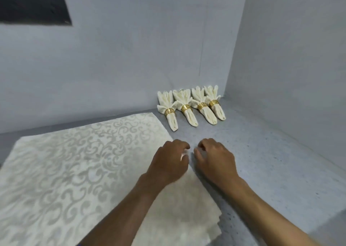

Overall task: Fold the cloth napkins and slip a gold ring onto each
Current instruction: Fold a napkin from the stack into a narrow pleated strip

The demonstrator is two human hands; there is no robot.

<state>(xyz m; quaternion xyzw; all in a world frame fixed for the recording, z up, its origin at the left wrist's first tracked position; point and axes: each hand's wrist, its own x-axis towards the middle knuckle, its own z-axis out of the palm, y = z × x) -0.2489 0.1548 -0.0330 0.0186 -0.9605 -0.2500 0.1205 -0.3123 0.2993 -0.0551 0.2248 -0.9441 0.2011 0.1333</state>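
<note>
A stack of cream damask napkins (74,171) lies flat on the grey table (262,161), filling the left and centre. My left hand (169,160) rests at the stack's right edge, its curled fingers pinching a bit of white cloth there. My right hand (215,158) sits just beside it on the table, fingers curled at the same edge; whether it grips cloth is not clear. Several folded napkins (191,105), each with a gold ring (170,111) around it, lie in a row against the back wall.
Grey walls close the table at the back (131,58) and on the right (290,58), meeting in a corner behind the finished napkins. Bare tabletop lies to the right of the stack. A dark panel (31,4) hangs at the upper left.
</note>
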